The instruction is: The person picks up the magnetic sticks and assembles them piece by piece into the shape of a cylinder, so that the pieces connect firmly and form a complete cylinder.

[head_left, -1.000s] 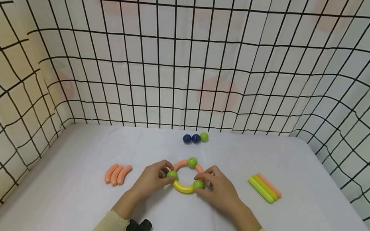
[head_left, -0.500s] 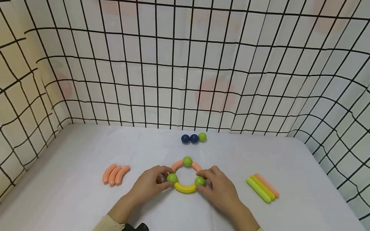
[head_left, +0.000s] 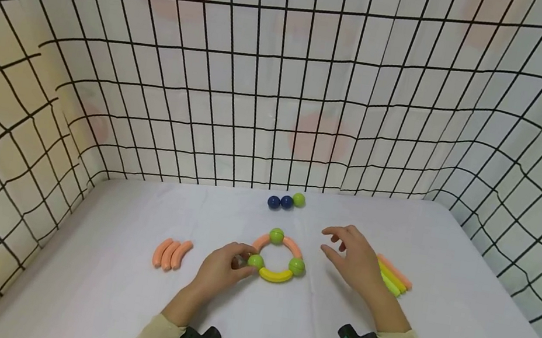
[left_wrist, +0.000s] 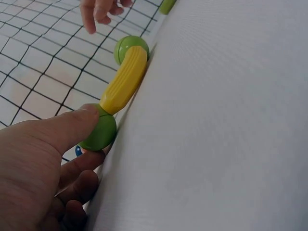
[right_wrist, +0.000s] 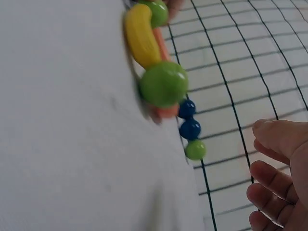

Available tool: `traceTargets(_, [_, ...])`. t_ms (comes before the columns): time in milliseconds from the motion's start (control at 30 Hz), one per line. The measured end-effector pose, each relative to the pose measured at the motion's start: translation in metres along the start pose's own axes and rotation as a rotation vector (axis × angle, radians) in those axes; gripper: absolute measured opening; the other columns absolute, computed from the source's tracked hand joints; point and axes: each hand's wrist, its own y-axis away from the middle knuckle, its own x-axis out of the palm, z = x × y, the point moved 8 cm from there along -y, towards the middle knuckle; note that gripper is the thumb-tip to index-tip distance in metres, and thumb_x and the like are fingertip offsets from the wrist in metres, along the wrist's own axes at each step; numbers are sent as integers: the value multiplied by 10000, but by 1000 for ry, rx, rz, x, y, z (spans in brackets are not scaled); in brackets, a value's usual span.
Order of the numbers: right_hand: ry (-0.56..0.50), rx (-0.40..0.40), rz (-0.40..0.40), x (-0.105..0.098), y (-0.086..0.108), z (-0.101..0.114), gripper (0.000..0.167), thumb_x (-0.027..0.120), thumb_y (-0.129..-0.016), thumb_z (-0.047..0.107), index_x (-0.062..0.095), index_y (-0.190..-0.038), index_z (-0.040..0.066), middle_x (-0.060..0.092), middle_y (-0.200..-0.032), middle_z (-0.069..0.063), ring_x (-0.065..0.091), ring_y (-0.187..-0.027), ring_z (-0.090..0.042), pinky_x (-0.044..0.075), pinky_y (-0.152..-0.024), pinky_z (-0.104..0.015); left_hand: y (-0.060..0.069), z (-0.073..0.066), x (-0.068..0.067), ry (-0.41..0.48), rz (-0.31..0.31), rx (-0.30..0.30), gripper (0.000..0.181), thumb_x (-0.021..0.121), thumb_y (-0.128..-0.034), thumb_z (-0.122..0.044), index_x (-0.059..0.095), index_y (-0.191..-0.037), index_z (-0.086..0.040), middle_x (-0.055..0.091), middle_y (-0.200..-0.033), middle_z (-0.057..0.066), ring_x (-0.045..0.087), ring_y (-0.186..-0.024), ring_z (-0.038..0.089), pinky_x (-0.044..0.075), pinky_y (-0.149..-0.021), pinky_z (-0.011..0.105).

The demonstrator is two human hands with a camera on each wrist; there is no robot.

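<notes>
A ring of curved rods and balls lies on the white table. Two orange curved rods [head_left: 293, 247] form its far side and a yellow curved rod [head_left: 276, 276] its near side. Green balls sit at the joints: a far ball [head_left: 276, 235], a right ball [head_left: 296, 266] and a left ball [head_left: 256, 261]. My left hand [head_left: 225, 268] pinches the left ball between thumb and fingers, as the left wrist view also shows. Holding nothing, my right hand [head_left: 355, 259] hovers right of the ring with fingers spread and slightly bent.
Two dark blue balls [head_left: 280, 202] and a green ball [head_left: 299, 199] stand in a row at the back. Several orange curved rods [head_left: 172, 254] lie at left. Straight rods [head_left: 395, 274], orange, yellow and green, lie at right, partly behind my right hand. Black-grid walls [head_left: 281, 105] enclose the table.
My right hand has let go of the ring's right ball and moved up and to the right. My left hand stays at the left ball.
</notes>
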Motion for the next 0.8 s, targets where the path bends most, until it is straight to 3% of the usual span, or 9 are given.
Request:
traceTargets(167, [-77,46,-57,-23,-1,-29,301,684,-947,163,645,-1244,132,633,-1068,-93,580,-900,-211,447,-724,-325,0,0,0,6,-3,1,324,786,-864,-301,703,-1170,-232,669,-993,-60,479,-690,30,385,-602,196])
traceTargets(333, [-91,123,-63,-38,0,-59,308,633,-989,201,617,-1285,115,618,-1126,-112,565,-957,-241,446,-751,-329,0,1,-1,3,-8,2,328,785,-864,-313,704,-1172,-236,671,-989,-62,480,-692,33,385,-605,197])
traceTargets(600, [-105,274,33,-39,9,-112,402,550,-1028,340,559,-1359,113,575,-1251,-162,521,-1074,-299,419,-806,-347,-1,4,0,17,-8,-13,325,783,-865,-321,708,-1172,-245,673,-992,-63,488,-705,41,389,-611,199])
traceTargets(800, [-123,317,92,-34,17,-135,462,561,-1015,385,542,-1375,96,587,-1256,-181,511,-1067,-297,412,-808,-331,-2,4,1,16,-5,-16,326,783,-865,-319,708,-1173,-243,675,-992,-62,489,-705,40,389,-615,199])
